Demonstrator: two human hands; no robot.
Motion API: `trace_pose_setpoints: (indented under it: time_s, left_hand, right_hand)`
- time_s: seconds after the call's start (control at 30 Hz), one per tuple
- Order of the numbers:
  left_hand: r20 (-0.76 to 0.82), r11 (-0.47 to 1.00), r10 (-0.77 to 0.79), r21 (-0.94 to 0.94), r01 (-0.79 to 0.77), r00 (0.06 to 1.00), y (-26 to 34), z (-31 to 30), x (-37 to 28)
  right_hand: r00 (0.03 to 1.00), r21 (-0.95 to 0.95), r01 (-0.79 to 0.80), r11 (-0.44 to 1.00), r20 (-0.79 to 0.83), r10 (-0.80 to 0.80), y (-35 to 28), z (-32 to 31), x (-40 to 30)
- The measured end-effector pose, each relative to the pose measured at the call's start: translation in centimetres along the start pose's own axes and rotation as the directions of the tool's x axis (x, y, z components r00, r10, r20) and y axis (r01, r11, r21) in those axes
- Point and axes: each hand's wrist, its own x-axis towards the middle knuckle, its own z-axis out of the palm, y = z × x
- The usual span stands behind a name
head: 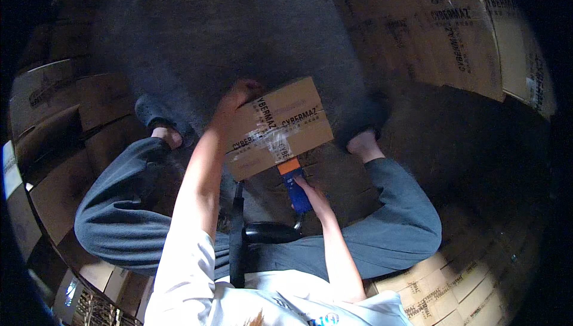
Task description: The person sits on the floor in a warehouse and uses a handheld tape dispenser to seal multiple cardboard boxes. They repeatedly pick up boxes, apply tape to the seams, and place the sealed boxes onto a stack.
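Observation:
A cardboard box (280,127) with black print and clear tape across its near face lies tilted before me, between my feet. My left hand (247,91) is at the box's far left edge; its fingers are in shadow, and how they touch the box is hard to see. In my right hand (311,192) is a blue and orange handheld tool (295,185), whose exact kind I cannot tell. The tool's orange end meets the near edge of the box, and a dark cable runs from its lower end.
Stacked cartons stand at the left (47,89) and the upper right (429,35). More cartons (438,290) lie at the lower right. A black strap or bar (237,236) and a black rounded object (271,232) are close to my lap. Dark floor (250,21) stretches beyond the box.

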Motion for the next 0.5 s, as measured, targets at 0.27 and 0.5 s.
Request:
trace_pose_setpoints:
  time_s: [0.27, 0.5]
  left_hand:
    - [-0.228, 0.978, 0.134, 0.187, -0.091, 0.964, -3.5, -4.8, 1.2]
    - [-0.433, 0.949, 0.302, 0.216, -0.228, 0.849, 3.9, -10.3, -6.4]
  right_hand:
    - [0.964, 0.043, 0.244, 0.969, 0.099, -0.247, -6.7, 4.2, 0.8]
    - [0.841, 0.08, 0.501, 0.861, 0.191, -0.507, -20.6, 10.7, 0.9]
